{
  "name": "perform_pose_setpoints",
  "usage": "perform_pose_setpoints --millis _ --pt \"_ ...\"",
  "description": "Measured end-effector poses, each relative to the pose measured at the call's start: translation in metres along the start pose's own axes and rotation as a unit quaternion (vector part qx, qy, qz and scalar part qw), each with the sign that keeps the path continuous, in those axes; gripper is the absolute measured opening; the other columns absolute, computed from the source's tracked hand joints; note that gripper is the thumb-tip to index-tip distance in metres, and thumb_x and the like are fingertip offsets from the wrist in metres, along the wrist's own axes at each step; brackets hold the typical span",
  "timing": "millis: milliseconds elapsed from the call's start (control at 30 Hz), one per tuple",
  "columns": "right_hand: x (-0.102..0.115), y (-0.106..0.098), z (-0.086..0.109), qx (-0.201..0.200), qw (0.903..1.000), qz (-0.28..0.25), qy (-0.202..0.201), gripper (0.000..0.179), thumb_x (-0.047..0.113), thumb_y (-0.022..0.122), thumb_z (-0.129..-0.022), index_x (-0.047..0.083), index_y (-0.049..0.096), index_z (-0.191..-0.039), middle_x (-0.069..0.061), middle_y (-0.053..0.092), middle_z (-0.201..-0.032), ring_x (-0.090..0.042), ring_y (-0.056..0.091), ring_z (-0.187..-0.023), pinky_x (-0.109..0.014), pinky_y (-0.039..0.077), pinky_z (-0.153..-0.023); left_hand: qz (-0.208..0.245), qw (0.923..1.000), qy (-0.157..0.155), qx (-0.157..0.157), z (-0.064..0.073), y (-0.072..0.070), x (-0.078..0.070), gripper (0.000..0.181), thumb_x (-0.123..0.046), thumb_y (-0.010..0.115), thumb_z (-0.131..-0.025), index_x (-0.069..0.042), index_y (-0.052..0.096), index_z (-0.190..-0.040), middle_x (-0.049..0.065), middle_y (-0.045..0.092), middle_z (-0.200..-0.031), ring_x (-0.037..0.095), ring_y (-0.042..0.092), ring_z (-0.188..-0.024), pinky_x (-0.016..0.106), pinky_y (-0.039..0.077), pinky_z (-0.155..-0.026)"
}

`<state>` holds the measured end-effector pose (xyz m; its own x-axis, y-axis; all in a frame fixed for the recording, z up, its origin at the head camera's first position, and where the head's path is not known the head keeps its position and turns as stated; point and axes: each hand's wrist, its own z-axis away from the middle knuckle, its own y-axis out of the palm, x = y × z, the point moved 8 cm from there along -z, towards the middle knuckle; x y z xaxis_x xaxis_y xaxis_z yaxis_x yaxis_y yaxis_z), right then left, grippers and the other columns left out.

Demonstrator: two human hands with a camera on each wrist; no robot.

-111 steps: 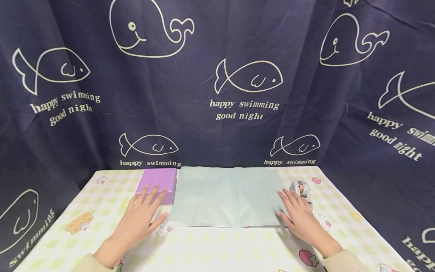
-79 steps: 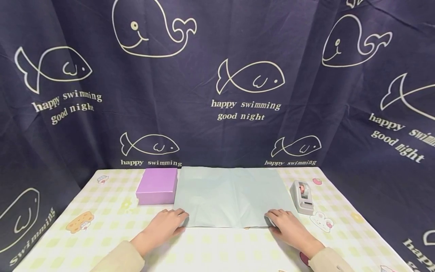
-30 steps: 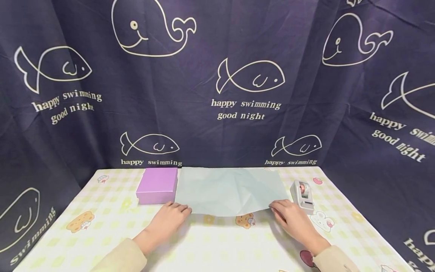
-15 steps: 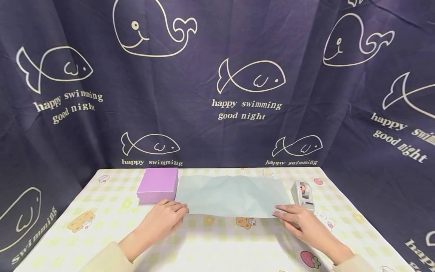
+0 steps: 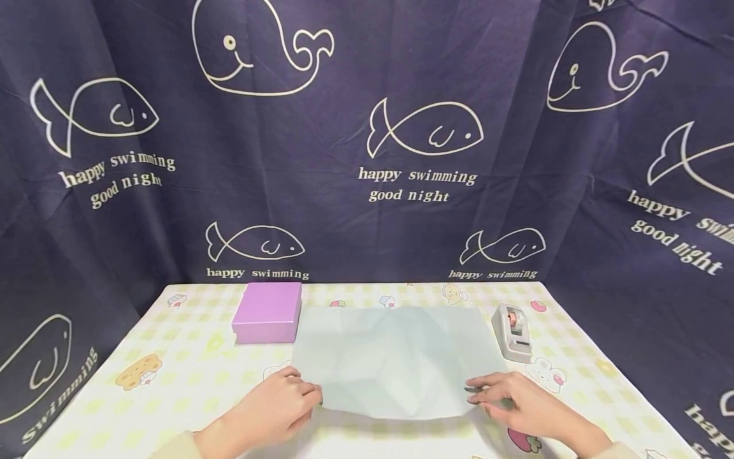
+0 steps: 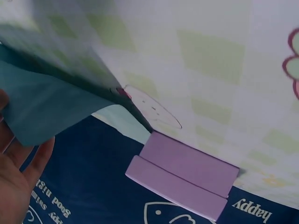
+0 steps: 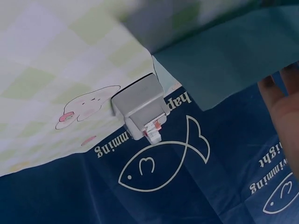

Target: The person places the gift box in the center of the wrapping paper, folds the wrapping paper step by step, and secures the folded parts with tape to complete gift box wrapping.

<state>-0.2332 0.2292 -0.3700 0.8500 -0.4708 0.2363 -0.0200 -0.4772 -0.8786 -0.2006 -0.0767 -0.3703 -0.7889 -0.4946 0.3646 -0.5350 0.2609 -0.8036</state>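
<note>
A pale blue-green sheet of paper (image 5: 390, 357) lies across the middle of the table, its near edge raised and sagging slightly. My left hand (image 5: 281, 405) pinches the near left corner; in the left wrist view that corner of the sheet (image 6: 46, 102) curls up from the table between thumb and fingers. At the near right edge, my right hand (image 5: 516, 405) holds the paper between thumb and fingers. The right wrist view shows the lifted paper (image 7: 229, 60) reaching the right fingertips at the frame's edge.
A closed purple box (image 5: 268, 312) stands left of the paper's far corner. Right of the sheet is a grey tape dispenser (image 5: 512, 335) with a reddish roll. A patterned tablecloth (image 5: 115, 414) covers the table, and a dark blue fish-print curtain (image 5: 338, 210) hangs behind it.
From resting flat near the box and the dispenser, both hands moved to the sheet's near corners and took hold. They lifted the near edge and drew the sheet closer, away from the curtain.
</note>
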Motion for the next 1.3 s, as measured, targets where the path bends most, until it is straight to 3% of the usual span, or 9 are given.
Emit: perform_pose_setpoints --millis 200,367,567,800,1100,1300 --pt "0.0 0.013 0.005 0.067 0.9952 -0.07 0.015 0.019 0.008 0.065 -0.08 0.017 0.073 -0.095 -0.011 0.069 -0.103 -0.022 0.065 -0.095 -0.023 0.053 -0.074 0.029 0.9984 0.028 0.04 0.004 0.003 -0.013 0.014 -0.018 0.068 -0.07 -0.02 0.055 -0.074 -0.016 0.053 -0.068 -0.001 0.052 -0.059 0.027 0.044 -0.077" --pt "-0.003 0.019 0.01 0.09 0.9901 -0.1 0.04 0.018 0.012 0.067 -0.08 0.017 0.073 -0.096 -0.009 0.068 -0.105 -0.019 0.064 -0.096 -0.021 0.052 -0.072 0.049 0.9964 0.046 0.052 0.007 0.003 -0.019 0.016 -0.019 0.07 -0.07 -0.021 0.054 -0.073 -0.018 0.051 -0.065 -0.003 0.049 -0.054 0.025 0.043 -0.076" --pt "-0.001 0.021 0.017 0.084 0.9937 -0.068 0.03 0.024 0.014 0.073 -0.072 0.023 0.073 -0.094 0.001 0.069 -0.102 -0.013 0.063 -0.094 -0.022 0.049 -0.072 0.059 0.9949 0.06 0.056 0.009 0.005 -0.026 0.016 -0.018 0.068 -0.069 -0.023 0.053 -0.067 -0.019 0.049 -0.06 -0.004 0.039 -0.049 0.014 0.033 -0.066" --pt "0.0 0.024 0.022 0.086 0.9953 -0.037 0.024 0.024 0.023 0.075 -0.071 0.026 0.072 -0.095 0.005 0.067 -0.102 -0.012 0.062 -0.094 -0.025 0.048 -0.072 0.058 0.9931 0.07 0.074 0.013 0.014 -0.029 0.014 -0.027 0.067 -0.07 -0.026 0.053 -0.071 -0.022 0.052 -0.064 -0.008 0.044 -0.052 0.013 0.032 -0.061" --pt "0.006 0.021 0.01 0.062 0.9974 -0.029 -0.024 0.017 0.017 0.068 -0.081 0.018 0.069 -0.098 0.005 0.068 -0.097 -0.01 0.062 -0.089 -0.024 0.049 -0.071 0.111 0.9877 0.045 0.101 0.015 0.018 -0.023 0.01 -0.035 0.059 -0.084 -0.025 0.059 -0.083 -0.019 0.061 -0.077 -0.007 0.052 -0.064 0.015 0.037 -0.065" --pt "0.006 0.013 -0.01 0.024 0.9995 0.021 -0.009 0.017 0.009 0.065 -0.082 0.012 0.068 -0.098 0.004 0.068 -0.095 -0.011 0.062 -0.087 -0.027 0.05 -0.071 0.129 0.9883 -0.004 0.081 0.013 0.014 -0.012 0.008 -0.032 0.059 -0.086 -0.024 0.061 -0.088 -0.017 0.062 -0.079 -0.003 0.053 -0.068 0.018 0.039 -0.066"
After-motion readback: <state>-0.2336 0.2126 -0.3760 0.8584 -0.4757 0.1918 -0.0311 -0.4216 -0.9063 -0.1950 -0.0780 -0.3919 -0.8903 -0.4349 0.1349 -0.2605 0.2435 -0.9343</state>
